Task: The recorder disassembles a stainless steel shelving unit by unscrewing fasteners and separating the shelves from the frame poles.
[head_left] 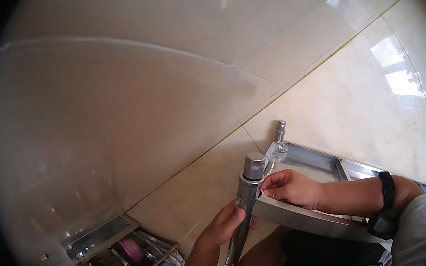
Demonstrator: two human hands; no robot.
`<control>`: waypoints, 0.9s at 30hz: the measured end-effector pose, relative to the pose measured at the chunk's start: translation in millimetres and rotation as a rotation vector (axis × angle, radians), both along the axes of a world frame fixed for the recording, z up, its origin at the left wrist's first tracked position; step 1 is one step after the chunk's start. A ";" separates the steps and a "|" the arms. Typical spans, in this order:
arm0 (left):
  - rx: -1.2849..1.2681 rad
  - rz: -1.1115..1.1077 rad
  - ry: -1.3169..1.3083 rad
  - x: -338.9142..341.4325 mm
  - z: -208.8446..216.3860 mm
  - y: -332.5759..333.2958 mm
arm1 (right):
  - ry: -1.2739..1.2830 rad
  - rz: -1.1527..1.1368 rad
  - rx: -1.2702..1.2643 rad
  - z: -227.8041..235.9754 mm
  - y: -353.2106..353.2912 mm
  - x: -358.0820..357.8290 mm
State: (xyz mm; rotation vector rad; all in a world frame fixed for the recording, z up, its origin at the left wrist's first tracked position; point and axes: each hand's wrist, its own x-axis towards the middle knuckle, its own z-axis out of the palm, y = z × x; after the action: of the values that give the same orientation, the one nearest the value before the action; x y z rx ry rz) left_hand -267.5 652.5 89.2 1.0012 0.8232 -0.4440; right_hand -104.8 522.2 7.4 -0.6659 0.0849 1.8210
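Note:
A shiny metal tube point(240, 229), its capped top leaning up and away from me, is the corner post of a metal shelf frame. My left hand point(222, 227) is wrapped round this tube, its thumb near a small bolt below the collar. Beside the post, my right hand point(292, 189) has its fingers pinched together at the end of the frame's flat metal rail point(310, 217). Whatever is between those fingertips is too small or hidden to make out. A second capped post point(279, 131) stands at the frame's far corner, with a bolted bracket point(279, 148) below its top.
Glossy beige tiled wall point(131, 100) meets the tiled floor point(343, 83) along a slanting seam. At lower left stands a metal rack point(170, 247) holding a pink item point(131, 249) and several other things. The shelf frame extends right, beside my legs.

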 end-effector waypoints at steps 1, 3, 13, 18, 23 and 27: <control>0.008 0.004 -0.005 -3.1 -4.1 0.0 | -0.005 0.004 0.008 -0.1 0.1 0.1; -0.194 0.155 -0.011 -6.9 -12.0 -2.1 | -0.024 0.037 -0.024 -0.6 -1.8 0.9; -0.180 0.184 0.135 9.6 -3.7 7.3 | 0.085 -0.008 0.035 -6.1 -0.6 9.8; -0.179 0.192 0.230 2.3 -3.1 10.3 | -0.043 0.068 0.019 -3.2 0.8 15.0; -0.014 0.238 0.288 9.4 -0.4 1.8 | -0.143 0.151 0.085 -8.1 1.1 21.3; 0.016 0.224 0.279 15.1 1.6 -1.0 | -0.089 0.258 0.078 -7.0 7.1 25.6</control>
State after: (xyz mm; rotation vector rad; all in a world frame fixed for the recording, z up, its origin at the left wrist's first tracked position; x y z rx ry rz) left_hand -252.4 651.5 90.8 0.8597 1.1785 -0.3894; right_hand -79.3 529.3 0.4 -0.7276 -0.1370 2.0268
